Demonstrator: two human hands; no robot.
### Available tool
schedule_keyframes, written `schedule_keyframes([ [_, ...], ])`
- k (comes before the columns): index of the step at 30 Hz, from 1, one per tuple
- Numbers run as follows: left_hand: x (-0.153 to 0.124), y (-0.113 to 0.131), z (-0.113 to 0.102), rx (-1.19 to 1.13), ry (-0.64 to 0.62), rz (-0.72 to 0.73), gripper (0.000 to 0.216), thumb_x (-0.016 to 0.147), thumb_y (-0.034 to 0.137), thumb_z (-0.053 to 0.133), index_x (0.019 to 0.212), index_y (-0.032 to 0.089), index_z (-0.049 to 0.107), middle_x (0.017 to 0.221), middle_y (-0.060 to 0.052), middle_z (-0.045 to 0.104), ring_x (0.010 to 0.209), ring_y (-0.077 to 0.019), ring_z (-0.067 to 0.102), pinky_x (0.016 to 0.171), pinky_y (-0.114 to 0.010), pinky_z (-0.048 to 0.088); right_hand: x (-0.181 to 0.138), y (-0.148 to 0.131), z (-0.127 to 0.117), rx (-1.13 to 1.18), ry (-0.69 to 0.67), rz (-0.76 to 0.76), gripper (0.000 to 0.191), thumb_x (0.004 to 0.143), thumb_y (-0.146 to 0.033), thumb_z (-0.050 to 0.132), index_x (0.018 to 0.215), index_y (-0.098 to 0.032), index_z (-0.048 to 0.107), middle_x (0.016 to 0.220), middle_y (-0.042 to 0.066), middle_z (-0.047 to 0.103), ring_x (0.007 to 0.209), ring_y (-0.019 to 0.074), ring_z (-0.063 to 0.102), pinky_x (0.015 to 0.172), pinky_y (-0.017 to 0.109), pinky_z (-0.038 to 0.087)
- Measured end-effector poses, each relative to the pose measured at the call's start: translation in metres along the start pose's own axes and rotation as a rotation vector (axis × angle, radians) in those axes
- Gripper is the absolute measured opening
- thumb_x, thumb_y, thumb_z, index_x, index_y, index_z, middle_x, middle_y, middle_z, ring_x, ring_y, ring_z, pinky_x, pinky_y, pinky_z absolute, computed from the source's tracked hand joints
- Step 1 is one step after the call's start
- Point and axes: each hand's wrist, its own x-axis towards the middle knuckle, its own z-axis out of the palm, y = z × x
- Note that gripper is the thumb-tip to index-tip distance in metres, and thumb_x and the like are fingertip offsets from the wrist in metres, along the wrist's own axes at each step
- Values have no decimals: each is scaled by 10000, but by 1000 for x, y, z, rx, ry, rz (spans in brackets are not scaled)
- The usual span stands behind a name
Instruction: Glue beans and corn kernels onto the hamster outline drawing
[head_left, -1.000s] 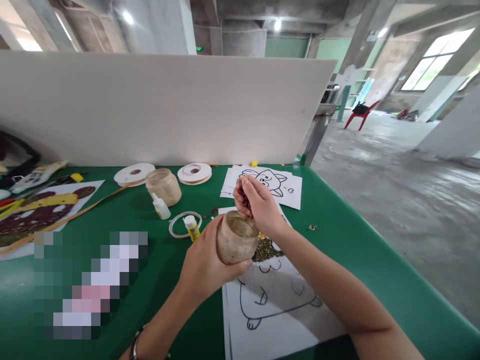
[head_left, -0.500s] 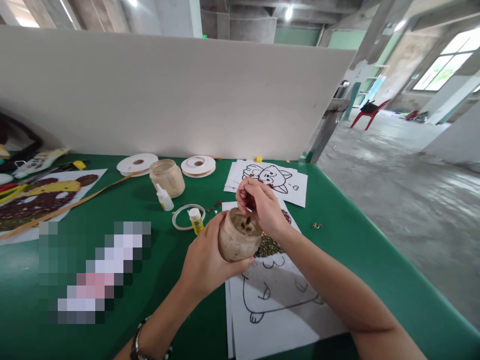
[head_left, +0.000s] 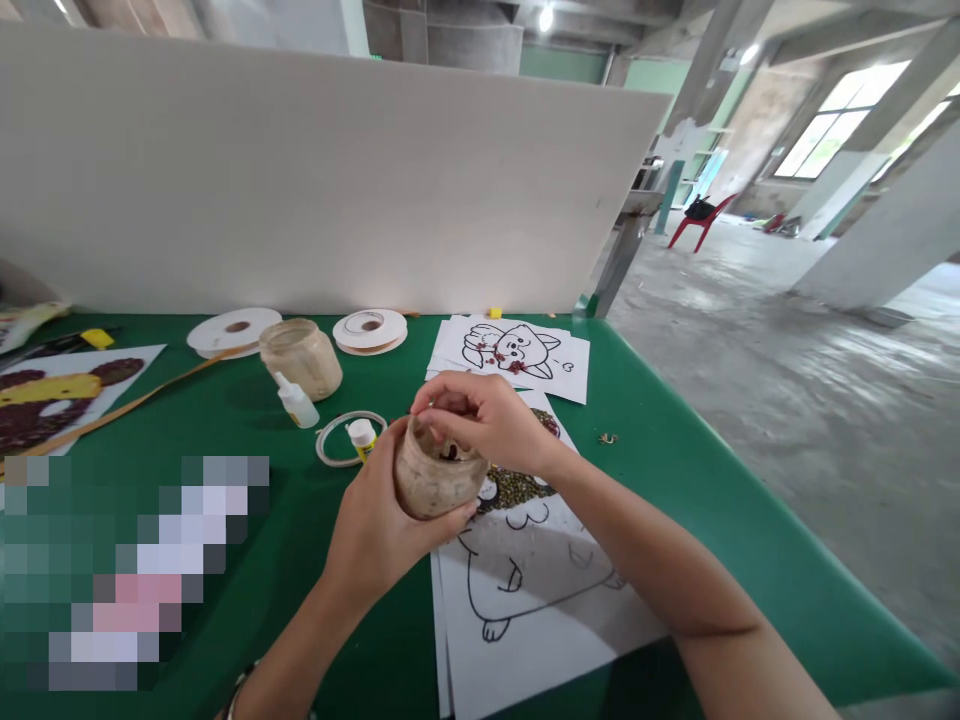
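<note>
My left hand point(head_left: 382, 525) is wrapped round a small cloudy plastic jar point(head_left: 435, 482), holding it above the green table point(head_left: 712, 480). My right hand point(head_left: 487, 420) sits over the jar's mouth with its fingertips curled down into it; a few dark red beans show inside. Under the jar lies a sheet with a cartoon animal outline point(head_left: 532, 590), partly filled with greenish beans point(head_left: 517, 487). Whether the right fingers pinch any beans is hidden.
A second cloudy jar point(head_left: 301, 356), a small glue bottle point(head_left: 296, 400), a glue stick point(head_left: 363, 436) inside a tape ring, and two white tape rolls point(head_left: 369, 329) lie behind. More cartoon sheets point(head_left: 517, 350) lie at the back, a bean picture point(head_left: 45, 395) at left. A white board point(head_left: 315, 170) walls the table's far edge.
My right hand, holding red beans above the jar a second ago, has come down onto the jar's mouth. Beans have dropped into the jar. The view has shifted slightly left.
</note>
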Motion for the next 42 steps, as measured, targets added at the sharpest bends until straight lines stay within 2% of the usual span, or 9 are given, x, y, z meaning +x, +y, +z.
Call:
schedule_keyframes([
  [6, -1, -3, 0, -19, 21, 21, 708, 576, 429, 670, 1170, 171, 384, 1038, -92, 615, 913, -275, 625, 708, -370, 534, 4, -1, -10, -111, -42, -145, 126, 801, -254, 534, 753, -180, 624, 701, -12, 631, 659, 67, 564, 613, 198, 443],
  [11, 0, -2, -2, -62, 69, 71, 696, 572, 391, 681, 1178, 204, 396, 1106, -78, 598, 992, -272, 594, 780, -367, 516, 28, 45, -64, 3, 643, -26, 465, 825, -435, 460, 436, -184, 415, 437, -39, 435, 419, 39, 389, 429, 200, 318],
  [13, 0, -1, -2, -95, 80, 57, 684, 572, 379, 682, 1177, 217, 403, 1098, -64, 602, 988, -264, 595, 782, -361, 515, 36, 66, -82, -8, 748, 56, 489, 824, -468, 444, 430, -192, 351, 411, -57, 367, 389, 34, 318, 403, 205, 266],
  [20, -1, -3, 3, -113, 57, 3, 685, 574, 371, 674, 1177, 205, 393, 1121, -90, 576, 1024, -282, 570, 835, -420, 482, 28, 47, -50, -52, 519, 45, 449, 781, -437, 519, 433, -184, 388, 438, -49, 409, 391, 34, 329, 409, 210, 277],
  [24, -1, -4, 4, -106, 16, -32, 727, 559, 388, 681, 1188, 188, 374, 1110, -101, 577, 1008, -283, 576, 799, -408, 498, 15, 3, -22, -380, -108, -153, 97, 800, -246, 541, 761, -173, 592, 571, -44, 524, 519, 51, 435, 522, 195, 366],
  [27, -1, -2, 3, -156, 35, -38, 689, 576, 381, 663, 1179, 192, 389, 1086, -84, 586, 982, -261, 584, 796, -392, 497, 12, -5, -24, -336, -301, -166, 206, 840, -168, 458, 1015, -159, 566, 750, 0, 616, 655, 66, 539, 608, 203, 431],
  [31, -3, -2, 2, -171, 58, -5, 688, 552, 365, 684, 1162, 200, 412, 1098, -79, 584, 1008, -270, 569, 843, -415, 473, 20, 25, -63, -352, -92, -41, 245, 880, -204, 347, 938, -161, 581, 918, 43, 627, 745, 75, 587, 684, 214, 477],
  [34, -3, -2, 2, -172, 88, -23, 662, 555, 361, 681, 1147, 205, 429, 1091, -69, 589, 1014, -271, 565, 844, -408, 474, 26, 65, -99, -765, 296, 428, 393, 924, -240, 168, 1177, -164, 459, 1042, 89, 608, 856, 114, 605, 743, 255, 474],
  [42, -4, -1, 3, -147, 89, -65, 660, 566, 391, 670, 1154, 209, 429, 1093, -64, 593, 1009, -269, 570, 831, -395, 478, 28, 139, -102, -1083, 216, 795, 576, 810, -515, 432, 1204, -96, 459, 1245, 230, 473, 1064, 366, 513, 833, 471, 403],
])
